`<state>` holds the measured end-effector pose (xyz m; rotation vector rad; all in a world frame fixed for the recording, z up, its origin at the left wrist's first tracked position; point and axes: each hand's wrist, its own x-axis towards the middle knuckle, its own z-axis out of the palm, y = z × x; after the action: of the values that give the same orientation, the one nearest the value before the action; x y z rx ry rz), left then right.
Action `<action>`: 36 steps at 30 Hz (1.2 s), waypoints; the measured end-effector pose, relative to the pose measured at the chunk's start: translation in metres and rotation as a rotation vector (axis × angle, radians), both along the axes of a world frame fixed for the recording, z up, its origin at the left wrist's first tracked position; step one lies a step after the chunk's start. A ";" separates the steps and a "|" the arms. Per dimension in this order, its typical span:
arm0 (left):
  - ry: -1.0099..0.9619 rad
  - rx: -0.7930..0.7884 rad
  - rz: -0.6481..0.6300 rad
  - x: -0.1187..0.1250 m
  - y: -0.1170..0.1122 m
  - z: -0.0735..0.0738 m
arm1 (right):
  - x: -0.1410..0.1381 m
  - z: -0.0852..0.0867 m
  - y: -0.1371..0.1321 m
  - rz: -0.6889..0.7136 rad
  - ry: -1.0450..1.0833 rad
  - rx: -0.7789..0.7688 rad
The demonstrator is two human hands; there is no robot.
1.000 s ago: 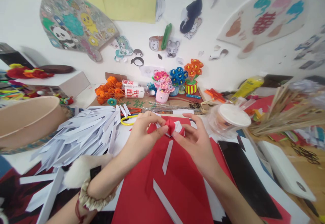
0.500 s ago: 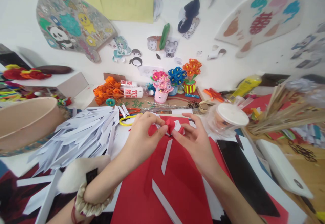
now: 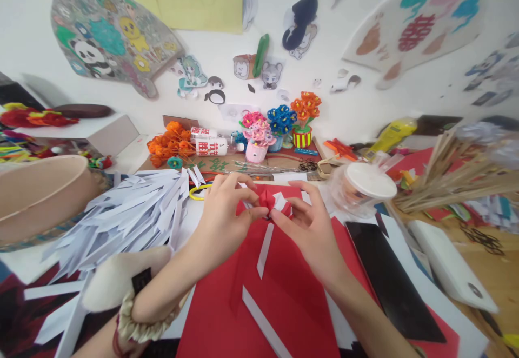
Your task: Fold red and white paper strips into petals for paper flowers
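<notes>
Between my two hands is a small red and white folded paper piece [image 3: 267, 200], raised over the far part of a red paper sheet [image 3: 259, 293]. My left hand [image 3: 229, 212] pinches its left side between thumb and fingers. On the right side, my right hand [image 3: 304, 223] grips it with thumb and fingertips. The fingers cover part of the folds. A short white paper strip [image 3: 265, 251] lies on the red sheet below my hands, and a longer white strip [image 3: 265, 323] lies nearer to me.
A heap of folded white strips [image 3: 125, 220] lies at left, beside a round tan basket [image 3: 44, 196]. Yellow-handled scissors [image 3: 197, 191] sit behind my left hand. At right are a black phone-like slab [image 3: 395, 282], a white-lidded tub [image 3: 371, 182] and a white box-shaped device [image 3: 450, 266].
The fingers of my left hand have shifted slightly left on the folded paper, showing more of its red middle. My right hand keeps its hold. The view has moved a little.
</notes>
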<state>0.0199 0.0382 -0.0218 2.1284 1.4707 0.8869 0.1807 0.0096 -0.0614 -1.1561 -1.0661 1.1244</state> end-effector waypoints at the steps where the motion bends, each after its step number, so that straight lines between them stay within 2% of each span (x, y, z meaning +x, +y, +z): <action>1: -0.020 -0.014 -0.016 0.000 0.000 0.000 | 0.001 0.000 0.000 -0.002 -0.003 0.001; 6: -0.063 -0.038 -0.061 -0.001 -0.002 0.005 | 0.002 0.002 0.000 0.003 0.019 -0.008; 14: -0.126 -0.078 -0.074 -0.004 0.001 0.000 | 0.006 0.002 0.002 0.083 0.053 -0.041; 17: -0.112 -0.141 -0.161 -0.013 0.006 0.009 | 0.013 0.000 0.005 0.172 0.004 -0.071; 21: -0.099 -0.143 -0.156 -0.017 0.006 0.020 | 0.020 -0.004 0.008 0.275 -0.124 -0.066; 25: -0.103 -0.267 -0.121 -0.011 0.003 0.017 | 0.018 -0.008 0.009 0.229 -0.129 -0.003; 28: -0.286 -0.396 -0.111 -0.010 0.002 0.010 | 0.014 -0.010 0.010 0.171 -0.071 0.003; 31: -0.435 -0.463 -0.130 -0.010 0.003 0.006 | 0.012 -0.011 0.010 0.221 0.042 -0.040; 34: -0.371 -0.432 -0.156 -0.010 0.002 0.007 | 0.011 -0.010 0.010 0.202 0.069 -0.045; 36: -0.270 -0.330 -0.167 -0.009 0.001 0.007 | 0.012 -0.009 0.011 0.148 0.020 -0.021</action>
<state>0.0105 0.0395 -0.0143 1.7816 1.1913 0.7740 0.1926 0.0204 -0.0706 -1.0941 -1.1419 1.2626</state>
